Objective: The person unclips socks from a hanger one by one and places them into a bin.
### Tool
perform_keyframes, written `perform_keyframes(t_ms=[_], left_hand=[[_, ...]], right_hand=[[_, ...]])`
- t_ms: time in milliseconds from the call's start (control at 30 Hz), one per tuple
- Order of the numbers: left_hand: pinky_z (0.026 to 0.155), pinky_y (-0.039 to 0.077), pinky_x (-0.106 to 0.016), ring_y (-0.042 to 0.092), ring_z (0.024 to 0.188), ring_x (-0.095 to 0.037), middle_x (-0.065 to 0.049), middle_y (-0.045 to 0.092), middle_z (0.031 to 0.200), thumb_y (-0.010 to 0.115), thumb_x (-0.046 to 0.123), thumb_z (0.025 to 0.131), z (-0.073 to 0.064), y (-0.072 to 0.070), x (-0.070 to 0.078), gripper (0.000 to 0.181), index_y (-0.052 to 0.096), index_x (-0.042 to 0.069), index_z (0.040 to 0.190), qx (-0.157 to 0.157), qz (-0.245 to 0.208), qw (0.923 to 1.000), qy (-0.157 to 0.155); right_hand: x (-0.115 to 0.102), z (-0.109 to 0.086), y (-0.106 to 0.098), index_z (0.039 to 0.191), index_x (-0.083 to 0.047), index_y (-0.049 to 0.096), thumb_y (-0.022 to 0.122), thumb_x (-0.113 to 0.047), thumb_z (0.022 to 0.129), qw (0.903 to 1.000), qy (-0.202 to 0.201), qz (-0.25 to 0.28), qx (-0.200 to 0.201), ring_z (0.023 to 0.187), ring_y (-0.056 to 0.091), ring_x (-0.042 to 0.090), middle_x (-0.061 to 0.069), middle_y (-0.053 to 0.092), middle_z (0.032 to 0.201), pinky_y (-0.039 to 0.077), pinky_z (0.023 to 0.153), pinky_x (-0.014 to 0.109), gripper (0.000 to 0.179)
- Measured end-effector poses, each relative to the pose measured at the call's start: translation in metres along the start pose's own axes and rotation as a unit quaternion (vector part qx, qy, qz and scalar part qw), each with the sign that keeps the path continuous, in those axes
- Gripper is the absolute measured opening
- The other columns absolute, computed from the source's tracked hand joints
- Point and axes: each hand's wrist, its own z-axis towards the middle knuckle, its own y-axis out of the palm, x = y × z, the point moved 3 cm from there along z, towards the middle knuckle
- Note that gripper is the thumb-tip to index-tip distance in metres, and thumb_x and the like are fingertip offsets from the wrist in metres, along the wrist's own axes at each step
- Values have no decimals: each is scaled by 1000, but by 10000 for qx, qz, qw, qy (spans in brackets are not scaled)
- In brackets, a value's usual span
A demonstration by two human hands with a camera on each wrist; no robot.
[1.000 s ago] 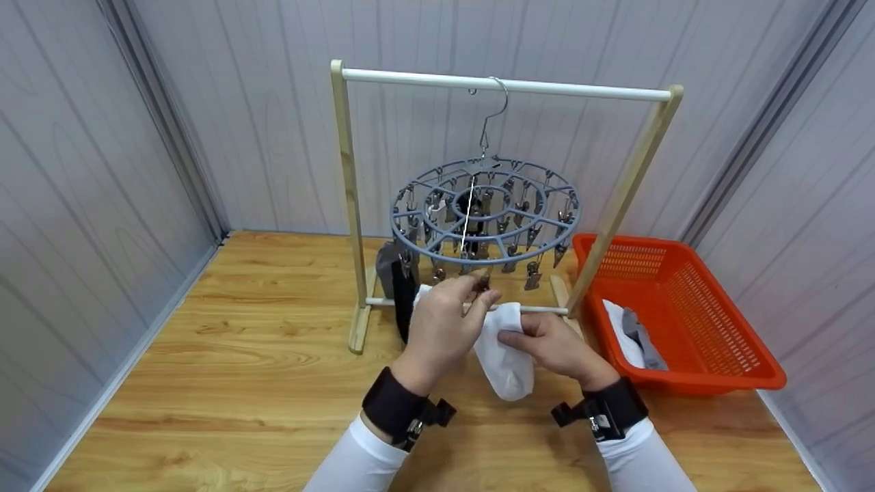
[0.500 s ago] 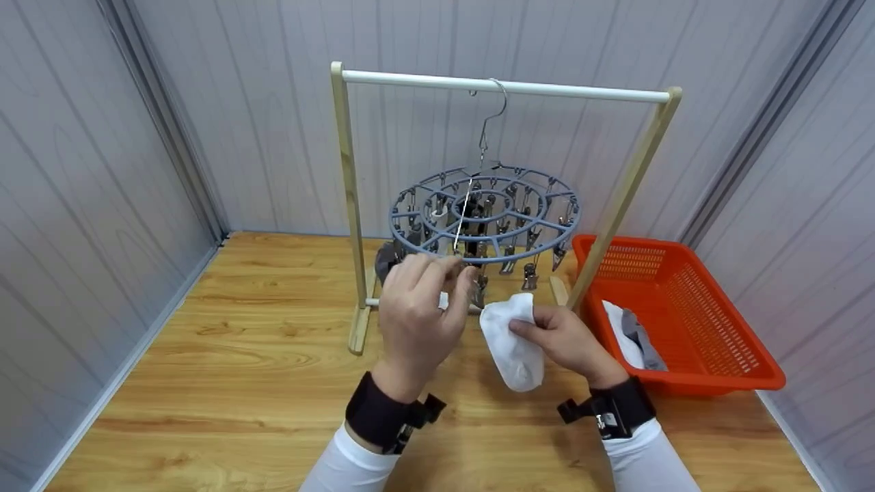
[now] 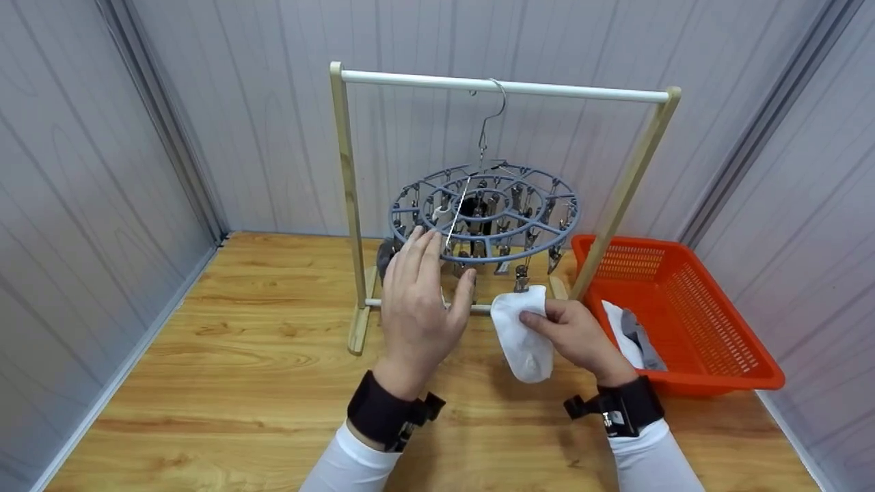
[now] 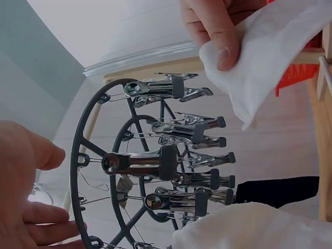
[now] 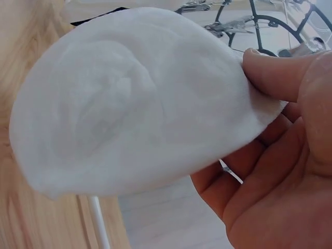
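My right hand pinches a white sock between thumb and fingers near its opening, and the toe hangs down. In the right wrist view the sock's broad face fills much of the picture. Just above the sock's top edge in the head view hangs a metal clip of the round grey clip hanger. My left hand has its fingers straight, the tips at the hanger's near left rim. In the left wrist view several metal clips dangle from the rings, beside another white sock and a black one.
The hanger hooks over the white bar of a wooden stand. An orange basket at the right holds a white sock and a grey sock. Partly hidden behind my left hand hangs grey cloth.
My left hand has left the clip area by the sock, moved left and straightened its fingers. The hanger's near side has turned leftward. My right hand has carried the sock slightly right and up.
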Motion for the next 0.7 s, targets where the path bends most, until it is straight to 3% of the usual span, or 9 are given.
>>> perform_keyframes(t_ms=[233, 433, 567, 700], left_hand=[[128, 39, -57, 58, 146, -43, -26, 68, 146, 79, 30, 103, -2, 2, -1, 59, 65, -10, 144, -277, 170, 9994, -91], [127, 40, -58, 60, 144, -43, -26, 70, 143, 80, 28, 102, -2, 4, 0, 58, 66, -10, 143, -244, 147, 9996, -71], [125, 42, -60, 61, 143, -42, -26, 70, 142, 79, 28, 103, -3, 5, 0, 56, 66, -10, 142, -228, 142, 9996, -23], [124, 43, -62, 61, 143, -43, -26, 71, 141, 80, 30, 103, -3, 6, 0, 56, 68, -9, 141, -258, 162, 9995, 1]], right_hand=[[0, -1, -9, 109, 1, 83, 77, -20, 107, 9993, 232, 16, 308, 88, 69, 23, 12, 79, 100, 62, 77, 30, 22], [0, -3, -18, 109, 2, 81, 77, -25, 108, 9976, 520, 37, 456, 89, 69, 26, 13, 78, 101, 62, 77, 30, 27], [1, -6, -26, 123, 1, 80, 75, -30, 109, 9965, 697, 63, 464, 96, 70, 28, 16, 79, 114, 63, 83, 31, 34], [2, -9, -37, 128, 1, 79, 75, -34, 109, 9949, 824, 77, 582, 97, 71, 26, 16, 79, 117, 64, 83, 31, 39]])
